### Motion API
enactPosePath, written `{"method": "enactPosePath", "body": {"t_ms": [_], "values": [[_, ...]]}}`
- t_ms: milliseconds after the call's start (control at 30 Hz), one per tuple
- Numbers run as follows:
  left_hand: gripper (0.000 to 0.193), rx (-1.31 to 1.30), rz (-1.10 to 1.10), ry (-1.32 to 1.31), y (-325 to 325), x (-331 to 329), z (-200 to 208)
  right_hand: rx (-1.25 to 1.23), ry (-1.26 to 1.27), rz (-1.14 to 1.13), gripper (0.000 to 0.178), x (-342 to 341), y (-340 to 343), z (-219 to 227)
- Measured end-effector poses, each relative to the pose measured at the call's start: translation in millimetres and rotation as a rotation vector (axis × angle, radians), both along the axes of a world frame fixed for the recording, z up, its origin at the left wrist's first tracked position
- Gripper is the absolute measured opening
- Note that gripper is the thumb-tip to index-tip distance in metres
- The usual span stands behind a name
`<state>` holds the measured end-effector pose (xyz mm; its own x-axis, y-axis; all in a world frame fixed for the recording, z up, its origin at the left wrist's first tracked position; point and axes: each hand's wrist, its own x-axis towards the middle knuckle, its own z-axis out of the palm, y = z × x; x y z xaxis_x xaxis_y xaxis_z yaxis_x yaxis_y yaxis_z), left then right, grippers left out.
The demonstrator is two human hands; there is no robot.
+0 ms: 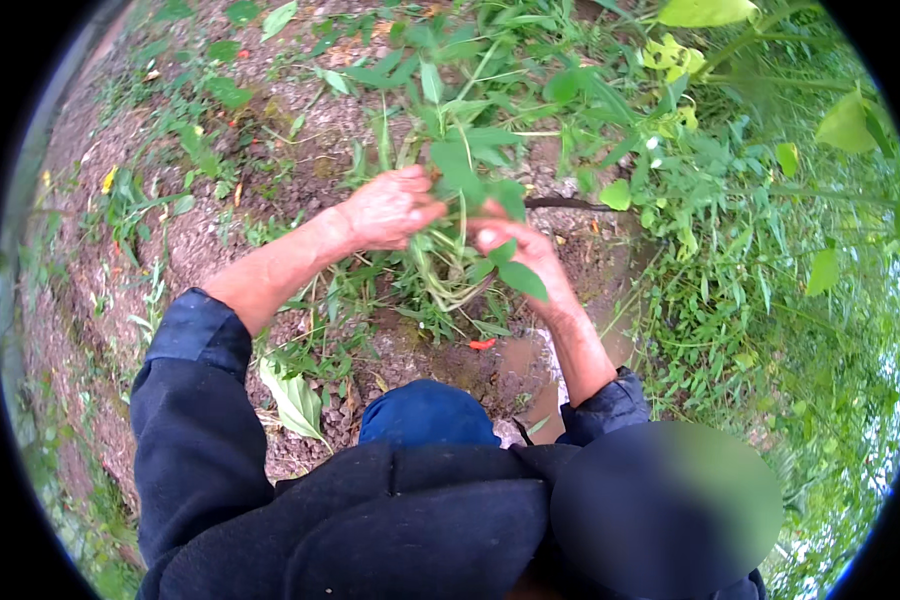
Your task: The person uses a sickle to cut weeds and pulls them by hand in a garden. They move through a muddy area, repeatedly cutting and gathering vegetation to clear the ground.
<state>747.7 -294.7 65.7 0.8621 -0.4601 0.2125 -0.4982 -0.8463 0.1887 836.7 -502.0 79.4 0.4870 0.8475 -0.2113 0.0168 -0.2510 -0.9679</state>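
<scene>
My left hand (395, 208) is closed around a bunch of green plant stems (435, 270), thumb side toward the right. Pale stems loop down below it and bend toward the right. Opposite it, my right hand (520, 245) reaches in among the leaves, its fingers curled inward and slightly blurred. Leaves (460, 170) between the two hands cover part of its fingertips, so what it grips is hidden. Broad leaves (523, 280) hang over the right wrist.
Brown soil (200, 260) with scattered weeds lies to the left. A muddy puddle (530, 370) is beside my right forearm. An orange-red scrap (482, 344) and a large pale leaf (292, 402) lie on the ground nearby. Dense greenery (730, 270) fills the right side.
</scene>
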Motion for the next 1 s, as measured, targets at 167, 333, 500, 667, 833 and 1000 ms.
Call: {"method": "enactPosePath", "body": {"t_ms": [167, 333, 500, 667, 833, 1000], "values": [[0.038, 0.315, 0.677, 0.244, 76.2, -118.8, 30.9, 0.013, 0.252, -0.432, 0.022, 25.0, -9.6, -12.6], [0.044, 0.568, 1.253, 0.356, 132.9, -270.8, 62.7, -0.237, 0.22, -0.293, 0.022, 5.5, -25.1, -43.8], [0.033, 0.664, 2.068, 0.966, 118.5, -514.8, 107.9, -0.328, 0.181, -0.218, 0.023, -10.5, -32.7, -60.6], [0.029, 0.247, 2.725, 1.902, 41.7, -673.2, 189.2, -0.445, 0.202, -0.129, 0.022, -17.0, -37.1, -85.2], [0.06, 0.71, 2.217, 2.234, 18.8, -521.1, 152.9, -0.509, 0.129, -0.012, 0.021, -38.0, -20.1, -81.8], [0.035, 0.501, 1.525, 1.395, 67.4, -310.6, 84.6, -0.533, 0.02, 0.067, 0.021, -42.6, -11.1, -66.5]]}}
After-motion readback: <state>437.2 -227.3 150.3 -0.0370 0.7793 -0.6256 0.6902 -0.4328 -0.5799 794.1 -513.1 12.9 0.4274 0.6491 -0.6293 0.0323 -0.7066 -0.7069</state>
